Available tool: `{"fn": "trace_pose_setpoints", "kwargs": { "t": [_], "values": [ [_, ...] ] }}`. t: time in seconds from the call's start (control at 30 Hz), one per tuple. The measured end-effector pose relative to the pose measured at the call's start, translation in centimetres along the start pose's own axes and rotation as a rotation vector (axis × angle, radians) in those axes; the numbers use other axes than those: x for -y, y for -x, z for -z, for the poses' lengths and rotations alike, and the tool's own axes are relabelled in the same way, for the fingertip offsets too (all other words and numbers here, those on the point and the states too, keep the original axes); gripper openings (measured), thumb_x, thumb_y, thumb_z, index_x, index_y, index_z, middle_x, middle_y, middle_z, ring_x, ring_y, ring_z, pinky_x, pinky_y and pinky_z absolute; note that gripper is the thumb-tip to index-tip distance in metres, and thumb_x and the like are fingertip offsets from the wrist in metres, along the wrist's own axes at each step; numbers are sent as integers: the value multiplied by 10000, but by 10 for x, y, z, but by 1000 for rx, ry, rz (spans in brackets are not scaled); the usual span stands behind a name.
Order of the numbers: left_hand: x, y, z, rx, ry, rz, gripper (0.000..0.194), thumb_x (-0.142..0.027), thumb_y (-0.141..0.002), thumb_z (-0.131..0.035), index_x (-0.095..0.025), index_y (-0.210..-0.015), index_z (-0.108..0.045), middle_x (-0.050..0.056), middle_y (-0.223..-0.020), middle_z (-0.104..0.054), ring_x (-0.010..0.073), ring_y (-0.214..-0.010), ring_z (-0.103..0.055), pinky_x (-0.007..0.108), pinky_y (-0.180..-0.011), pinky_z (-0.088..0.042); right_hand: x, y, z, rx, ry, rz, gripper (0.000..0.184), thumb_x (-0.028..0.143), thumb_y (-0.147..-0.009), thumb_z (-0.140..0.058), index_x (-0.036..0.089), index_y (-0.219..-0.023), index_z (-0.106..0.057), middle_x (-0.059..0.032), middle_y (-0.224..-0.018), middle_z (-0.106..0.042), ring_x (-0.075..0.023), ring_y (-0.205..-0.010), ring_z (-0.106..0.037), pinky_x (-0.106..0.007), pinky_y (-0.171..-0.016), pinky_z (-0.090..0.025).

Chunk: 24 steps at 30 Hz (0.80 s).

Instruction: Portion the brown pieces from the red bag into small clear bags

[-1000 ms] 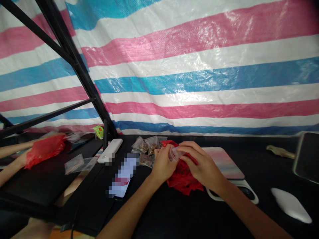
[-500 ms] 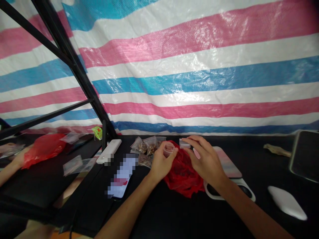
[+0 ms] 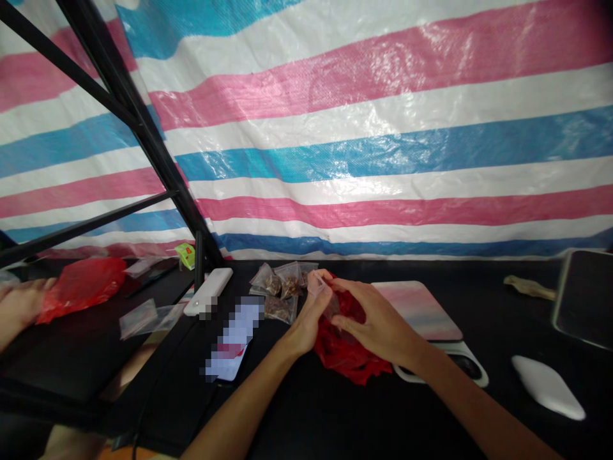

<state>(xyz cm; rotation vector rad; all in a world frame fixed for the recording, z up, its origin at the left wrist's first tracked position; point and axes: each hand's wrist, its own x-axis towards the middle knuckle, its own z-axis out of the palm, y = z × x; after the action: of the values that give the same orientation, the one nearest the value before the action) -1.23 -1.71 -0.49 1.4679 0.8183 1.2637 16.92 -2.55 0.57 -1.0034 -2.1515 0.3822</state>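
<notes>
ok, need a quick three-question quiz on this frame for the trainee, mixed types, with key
1. True or false: the phone lies to the right of the crumpled red bag.
2. What lies beneath the person's two hands, left hand and right hand?
A) the striped sheet
B) the phone
C) the crumpled red bag
3. Fill in: the left hand grips something made of clear ______.

Key: 1. False, it lies to the left. 2. C. 3. plastic.

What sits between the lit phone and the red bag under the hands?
Black tabletop beside the phone, then the left hand, in the head view.
</notes>
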Motion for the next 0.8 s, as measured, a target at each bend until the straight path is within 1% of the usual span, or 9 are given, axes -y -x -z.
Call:
{"fn": "trace_pose_setpoints", "kwargs": {
  "t": [0.1,0.17,0.27,0.33,0.4,0.47,0.57,0.67,0.8],
  "values": [
    [-6,3,0,146,-16,-51,487,-614,-1011,-439,-234,-1315,-410,96,-1283,-479,255,-1248,-491,439,-1141,-385,0,-3,0,-24,-15,1,500,390,-940,-687,267,-1405,-554,-79,-1389,-669,-266,-1221,-631,-429,-1040,-480],
    [-9,2,2,173,-64,-72,565,-633,-1004,-442,-240,-1393,-330,107,-1344,-439,262,-1293,-462,453,-1162,-358,-4,-5,10,-98,46,-3,393,343,-953,-645,268,-1336,-598,-68,-1303,-711,-268,-1167,-655,-426,-1021,-475],
    [-15,0,5,176,-241,-116,615,-621,-934,-592,-228,-1355,-377,110,-1328,-442,271,-1278,-450,451,-1150,-362,-21,-6,42,-243,229,11,283,205,-915,-570,252,-1179,-661,-67,-1166,-745,-278,-1091,-675,-432,-1003,-447],
    [-18,0,6,296,-418,-130,589,-543,-849,-737,-238,-1278,-471,90,-1275,-484,269,-1223,-475,441,-1121,-387,-37,-4,66,-255,357,-11,280,138,-833,-553,248,-1050,-691,-58,-1064,-754,-280,-1018,-683,-417,-936,-448],
    [-18,2,4,457,-603,-120,634,-457,-746,-844,-265,-1265,-535,78,-1255,-510,280,-1193,-490,452,-1101,-403,-51,0,86,-184,417,-70,293,116,-762,-538,248,-970,-697,-42,-1008,-758,-271,-957,-691,-398,-887,-446],
    [-14,5,2,530,-765,-101,734,-421,-669,-892,-286,-1308,-557,83,-1262,-509,307,-1197,-488,485,-1101,-401,-60,4,98,-56,405,-111,272,135,-756,-523,259,-912,-708,-20,-979,-762,-254,-907,-694,-381,-850,-443],
    [-6,7,0,500,-896,-78,745,-433,-689,-871,-287,-1348,-556,95,-1279,-509,327,-1211,-499,520,-1114,-384,-68,8,102,6,343,-136,262,161,-795,-480,266,-859,-710,-5,-955,-758,-240,-891,-686,-375,-848,-433],
    [-4,6,3,458,-938,-103,638,-402,-774,-803,-285,-1351,-555,90,-1295,-558,325,-1243,-521,546,-1156,-325,-72,10,101,-79,286,-136,255,183,-839,-440,256,-833,-684,-17,-936,-740,-242,-884,-664,-373,-839,-431],
    [-10,3,8,488,-931,-170,533,-261,-821,-712,-270,-1332,-563,79,-1309,-625,290,-1249,-568,510,-1171,-298,-80,13,103,-188,255,-162,238,204,-848,-438,255,-799,-665,-20,-894,-719,-243,-832,-639,-367,-798,-424]
  ]
}}
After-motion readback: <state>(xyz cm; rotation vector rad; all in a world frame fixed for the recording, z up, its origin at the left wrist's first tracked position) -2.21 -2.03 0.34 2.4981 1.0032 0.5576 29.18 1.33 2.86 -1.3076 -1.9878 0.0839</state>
